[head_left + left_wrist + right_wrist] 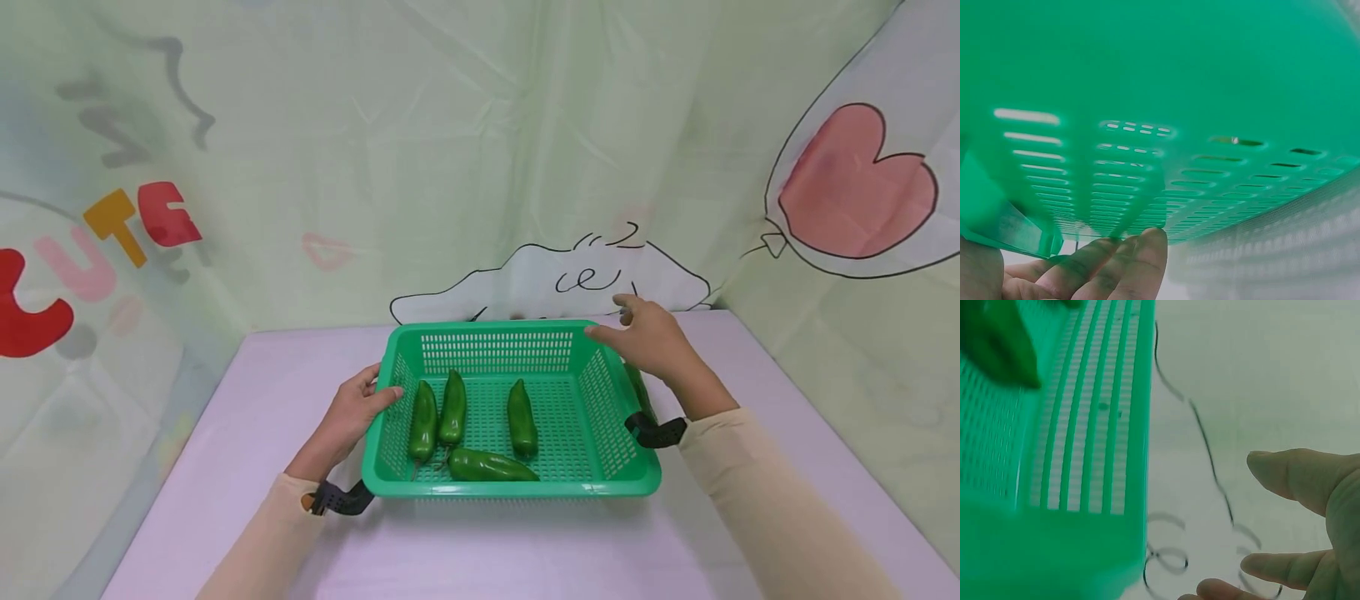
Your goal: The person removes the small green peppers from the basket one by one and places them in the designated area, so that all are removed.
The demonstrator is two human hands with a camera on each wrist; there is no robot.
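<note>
My left hand (360,408) grips the left rim of a green plastic basket (517,490), thumb over the edge. In the left wrist view its fingers (1141,262) lie against the slotted outer wall. Several long green peppers (522,421) lie inside the basket, three of them upright in view and one crosswise near the front. By the back right corner my right hand (652,337) is held with thumb and fingers spread. The right wrist view shows its thumb (1297,475) apart from the basket, with nothing held. Another green pepper (640,390) lies outside the right wall, partly hidden.
A pale lilac table (300,358) bears the basket. Printed curtains with a heart balloon (862,183) and coloured letters (168,214) hang behind and at both sides. Each wrist wears a black strap mount (654,431).
</note>
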